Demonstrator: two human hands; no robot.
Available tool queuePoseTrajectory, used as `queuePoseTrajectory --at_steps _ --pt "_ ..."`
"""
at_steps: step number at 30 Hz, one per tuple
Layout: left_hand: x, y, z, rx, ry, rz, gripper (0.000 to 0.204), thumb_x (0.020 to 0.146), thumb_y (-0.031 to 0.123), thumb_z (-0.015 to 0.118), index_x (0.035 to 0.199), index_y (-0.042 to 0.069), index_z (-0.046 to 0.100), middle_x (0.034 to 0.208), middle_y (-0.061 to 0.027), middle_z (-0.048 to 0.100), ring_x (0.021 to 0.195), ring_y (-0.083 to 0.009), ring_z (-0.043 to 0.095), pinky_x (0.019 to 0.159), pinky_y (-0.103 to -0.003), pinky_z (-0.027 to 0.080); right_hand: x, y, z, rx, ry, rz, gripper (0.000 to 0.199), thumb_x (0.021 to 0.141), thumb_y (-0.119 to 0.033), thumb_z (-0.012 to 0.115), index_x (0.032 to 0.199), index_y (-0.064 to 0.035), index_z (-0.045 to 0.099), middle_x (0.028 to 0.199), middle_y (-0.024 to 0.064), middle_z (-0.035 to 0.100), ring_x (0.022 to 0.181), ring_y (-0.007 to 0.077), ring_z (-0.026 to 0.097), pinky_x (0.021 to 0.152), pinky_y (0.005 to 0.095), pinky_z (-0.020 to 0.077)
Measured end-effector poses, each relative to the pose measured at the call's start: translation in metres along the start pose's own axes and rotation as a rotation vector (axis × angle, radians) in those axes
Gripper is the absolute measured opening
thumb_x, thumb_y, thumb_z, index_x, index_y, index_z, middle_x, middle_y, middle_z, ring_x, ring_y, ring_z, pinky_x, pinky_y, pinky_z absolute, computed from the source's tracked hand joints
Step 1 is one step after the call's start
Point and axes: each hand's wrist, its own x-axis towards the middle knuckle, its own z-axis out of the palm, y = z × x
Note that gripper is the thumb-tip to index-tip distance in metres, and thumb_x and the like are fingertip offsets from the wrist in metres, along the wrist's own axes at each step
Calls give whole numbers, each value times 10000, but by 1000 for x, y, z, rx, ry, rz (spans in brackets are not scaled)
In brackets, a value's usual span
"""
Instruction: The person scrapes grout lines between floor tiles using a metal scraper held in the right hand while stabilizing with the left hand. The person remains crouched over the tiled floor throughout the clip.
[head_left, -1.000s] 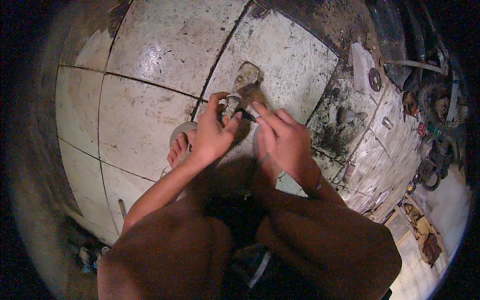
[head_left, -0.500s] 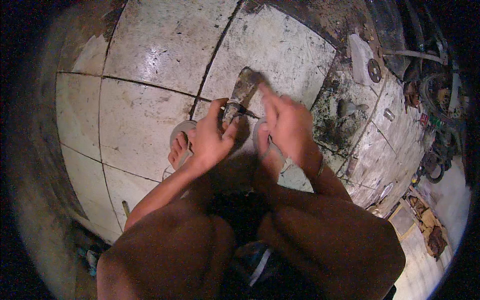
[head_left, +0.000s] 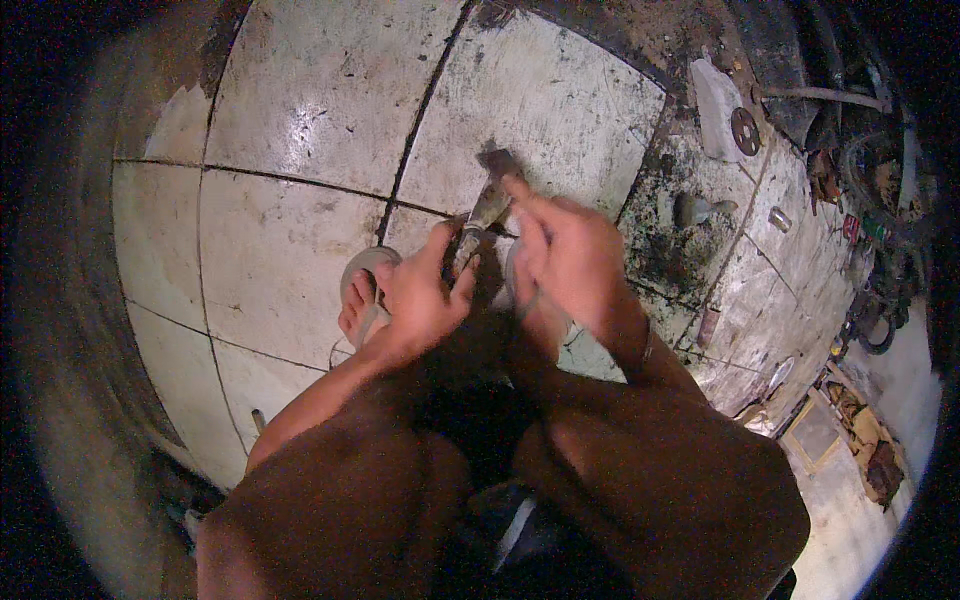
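A grimy, tapered metal piece with a pale ring around its lower part points away from me, just above the tiles between my feet. My left hand is closed around its near end, thumb on one side and fingers on the other. My right hand is at the piece's far end, its index finger stretched along it and the other fingers curled; the hand is slightly blurred. By that fingertip is a dark, flat-edged part; whether it belongs to the piece or is separate, I cannot tell.
Dirty white floor tiles spread around my sandalled feet. To the right lie a pale cup-shaped part, a small metal cylinder and a dark disc with holes. Cables and hoses crowd the far right, above a wooden frame.
The metal piece's far end has tilted or turned and looks narrower now. My right hand has shifted slightly along it, while my left hand keeps its grip.
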Motion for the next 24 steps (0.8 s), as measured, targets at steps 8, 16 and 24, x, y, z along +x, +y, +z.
queuePoseTrajectory --at_steps 8,16,24 --pt "18 3 1 -522 88 -112 434 908 118 720 1281 54 509 850 -92 645 640 -155 625 573 -332 485 3 22 -20 -1 169 -66 325 1019 -177 555 1321 -114 656 1154 212 710 1020 381 700 867 398 552" --pt "22 3 -1 -429 -12 -343 380 1014 335 623 1074 -40 608 856 -159 657 788 -195 625 724 -364 477 -22 14 27 -26 31 -160 466 961 -197 576 1424 -246 564 978 210 686 811 452 680 727 540 568" --pt "9 -4 12 -202 204 -174 426 999 398 621 1059 -23 626 662 -206 612 574 -304 578 607 -428 455 -16 -4 20 -137 21 -164 448 941 -199 594 1388 -222 606 807 194 693 720 434 683 689 539 570"
